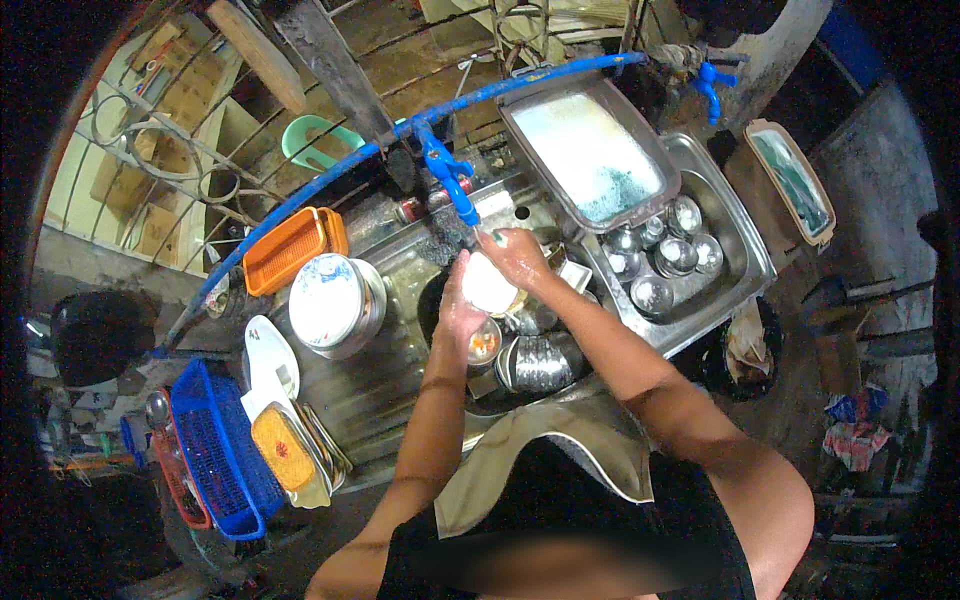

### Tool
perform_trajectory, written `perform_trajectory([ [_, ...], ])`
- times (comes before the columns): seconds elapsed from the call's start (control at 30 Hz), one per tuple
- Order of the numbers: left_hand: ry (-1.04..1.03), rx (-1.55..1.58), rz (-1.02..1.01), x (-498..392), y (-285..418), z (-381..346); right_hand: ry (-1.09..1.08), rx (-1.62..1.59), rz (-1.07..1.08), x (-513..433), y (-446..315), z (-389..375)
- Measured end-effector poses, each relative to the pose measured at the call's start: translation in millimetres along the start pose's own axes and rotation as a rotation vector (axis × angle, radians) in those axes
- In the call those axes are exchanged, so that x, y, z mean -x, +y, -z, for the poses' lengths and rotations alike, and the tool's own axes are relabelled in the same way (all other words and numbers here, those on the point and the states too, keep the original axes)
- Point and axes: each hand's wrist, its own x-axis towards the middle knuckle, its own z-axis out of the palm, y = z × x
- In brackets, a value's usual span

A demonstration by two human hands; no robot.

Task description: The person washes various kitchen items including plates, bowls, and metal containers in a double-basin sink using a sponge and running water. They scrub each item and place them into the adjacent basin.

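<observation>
Under the blue plastic tap [452,180], my left hand [458,304] grips the left edge of a small white dish [486,283]. My right hand [516,259] lies over the dish's upper edge, fingers below the spout; whether it also holds something is hidden. Both hands look wet. Beneath them, the left basin holds a bowl [484,341] with orange bits in it and a row of shiny metal bowls [538,364] on their sides. Other dishes there are partly hidden by my right forearm.
Stacked white plates [326,301] and orange baskets [285,251] stand left on the steel drainboard [375,405]. A blue basket [221,450] stands beside upright plates and a yellow tray [283,448]. Right, a tub of foamy water [592,157] overhangs the basin [731,247] with several metal bowls [676,256].
</observation>
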Motion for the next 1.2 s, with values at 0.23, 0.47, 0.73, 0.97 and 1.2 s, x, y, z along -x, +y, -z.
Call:
perform_trajectory([
  [0.23,0.279,-0.221,-0.346,-29,-26,-11,0.227,-0.083,-0.072,9,4,-22],
  [0.47,-0.033,0.039,-0.037,-18,-4,-13,-0.158,0.416,0.399,15,6,-11],
  [0.73,-0.173,-0.126,0.056,-8,23,-27,-0.387,0.210,0.383,54,-2,26],
  [0.97,-0.294,-0.058,0.187,-28,27,-8,-0.426,0.691,0.782,47,3,30],
  [1.2,0.000,-0.660,-0.287,-26,13,-42,-0.131,0.679,0.608,35,33,-7],
])
